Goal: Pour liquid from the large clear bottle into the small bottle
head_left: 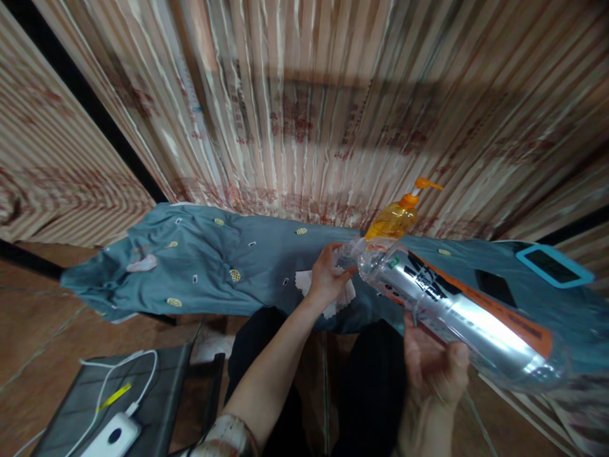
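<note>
A large clear plastic bottle [457,311] with a silver and orange label lies tilted across my two hands, its neck toward the left and its base toward the lower right. The fingers of my left hand [328,279] are closed around the bottle's neck. From below, my right hand [432,362] grips the body, thumb at the near side. Under my left hand, a white cloth [347,298] with a scalloped edge rests on the table cover. Just behind the bottle's neck stands a pump bottle [392,219] of yellow liquid with an orange pump.
A blue-grey patterned cloth [252,266] covers the narrow table. On its right lie a dark phone [495,287] and a blue-framed device [554,265]. A small pale item [143,262] is on the left. A striped curtain [304,114] hangs behind. A stool [157,393] holds a white power bank [114,435] with a cable.
</note>
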`<move>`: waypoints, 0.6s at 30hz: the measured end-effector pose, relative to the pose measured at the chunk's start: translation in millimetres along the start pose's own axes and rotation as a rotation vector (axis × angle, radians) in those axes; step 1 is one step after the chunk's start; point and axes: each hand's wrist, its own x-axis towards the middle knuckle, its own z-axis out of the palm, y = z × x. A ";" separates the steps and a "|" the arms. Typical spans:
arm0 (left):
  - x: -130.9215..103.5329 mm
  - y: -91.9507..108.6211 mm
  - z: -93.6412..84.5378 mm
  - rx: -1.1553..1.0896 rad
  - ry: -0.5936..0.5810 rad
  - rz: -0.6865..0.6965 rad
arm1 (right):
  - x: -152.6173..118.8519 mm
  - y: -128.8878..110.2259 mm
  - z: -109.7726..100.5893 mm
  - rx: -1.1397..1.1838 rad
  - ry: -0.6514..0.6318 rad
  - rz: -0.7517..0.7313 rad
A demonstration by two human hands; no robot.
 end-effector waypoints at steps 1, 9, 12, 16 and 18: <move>0.1 -0.3 0.1 0.004 0.001 0.000 | -0.1 -0.3 -0.2 0.001 0.006 0.001; -0.3 -1.9 0.4 -0.017 0.006 0.011 | -0.1 0.5 -0.4 -0.007 0.007 -0.002; -0.3 -1.4 0.7 -0.020 0.013 0.003 | 0.1 1.3 -1.0 -0.002 -0.003 -0.008; 0.1 -1.0 0.9 -0.017 0.011 -0.004 | -0.1 1.1 -1.3 0.006 -0.013 -0.021; 0.2 -1.3 0.9 -0.015 0.012 0.001 | -0.3 0.6 -0.5 0.009 -0.019 -0.024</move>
